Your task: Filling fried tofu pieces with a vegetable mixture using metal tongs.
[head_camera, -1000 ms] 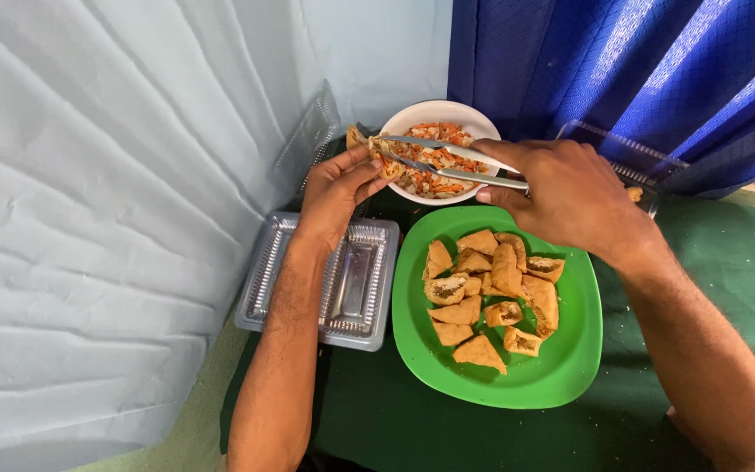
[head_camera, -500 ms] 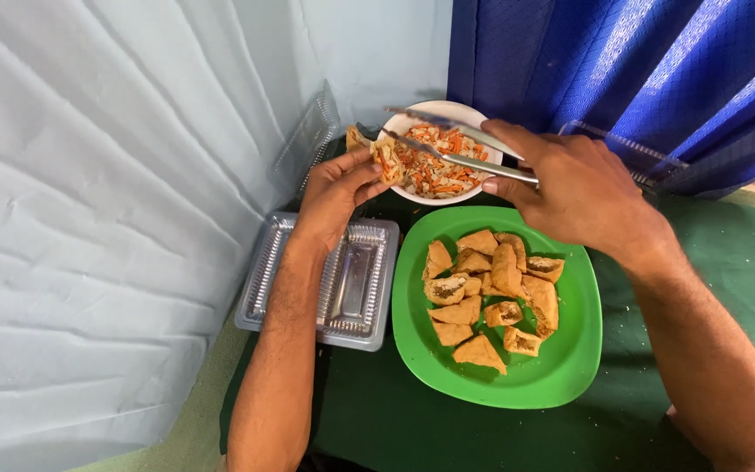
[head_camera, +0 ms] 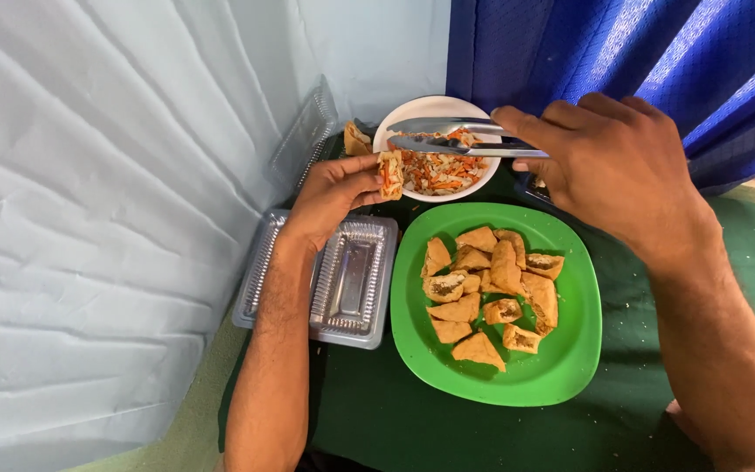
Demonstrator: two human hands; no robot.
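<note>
Tofu pocket half stuffed at the bowl's edge

Head view: left hand (head_camera: 329, 197) closed around a fried tofu pocket (head_camera: 390, 174), held upright just beside the white bowl (head_camera: 395, 122), cut side facing the bowl and showing orange and pale shreds already inside. Long axis of the pocket roughly vertical, open face turned right toward the filling. Right hand (head_camera: 609, 166) gripping metal tongs (head_camera: 447, 138), lying near horizontal across the bowl, tips pointing left over the shredded vegetable mix (head_camera: 438, 170); tips possibly pinching a few shreds, hard to tell at this size. Judged from this: one pocket partly filled, another piece (head_camera: 357, 140) resting beyond it against the bowl, maybe finished. Plenty left, with a heap of fried triangles (head_camera: 487, 284) waiting on the green plate (head_camera: 570, 367). Clear plastic container (head_camera: 351, 284) beside the plate, under the left forearm, holding nothing yet. Dark green cloth (head_camera: 377, 419) underneath.
</note>
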